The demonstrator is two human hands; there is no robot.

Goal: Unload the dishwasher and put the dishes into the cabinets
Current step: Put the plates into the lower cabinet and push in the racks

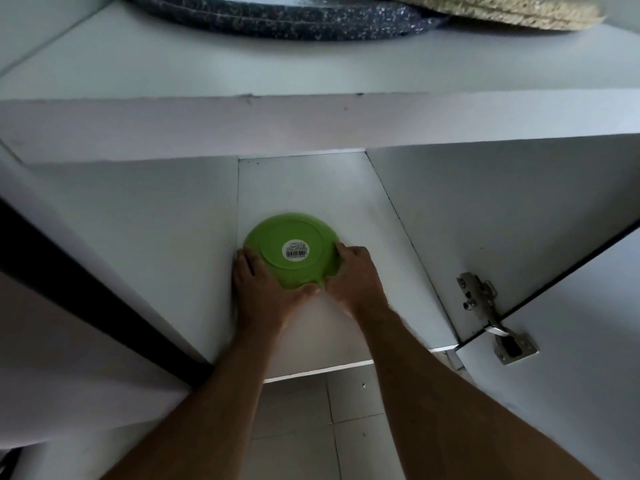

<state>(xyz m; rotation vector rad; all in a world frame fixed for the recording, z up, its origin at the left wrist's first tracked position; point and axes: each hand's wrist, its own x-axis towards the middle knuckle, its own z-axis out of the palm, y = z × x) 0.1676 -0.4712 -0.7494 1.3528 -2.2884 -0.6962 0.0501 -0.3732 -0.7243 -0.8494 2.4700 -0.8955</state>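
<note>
We're looking up into a white cabinet (138,237), its door swung open on the right with a metal hinge (485,306) showing, and pale wall tiles (311,427) sitting below. Up on the top, a speckled dark pan (277,19) is lying beside a woven mat (519,12). Both hands are gripping a green plate (292,251), left hand (263,292) and right hand (356,278) curling round its lower rim, barcode sticker (295,249) facing us, against the cabinet's white panel.

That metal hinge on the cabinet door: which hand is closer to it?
Right. The right hand grips the green plate's edge on the side facing the hinge; the left hand holds the far edge.
</note>
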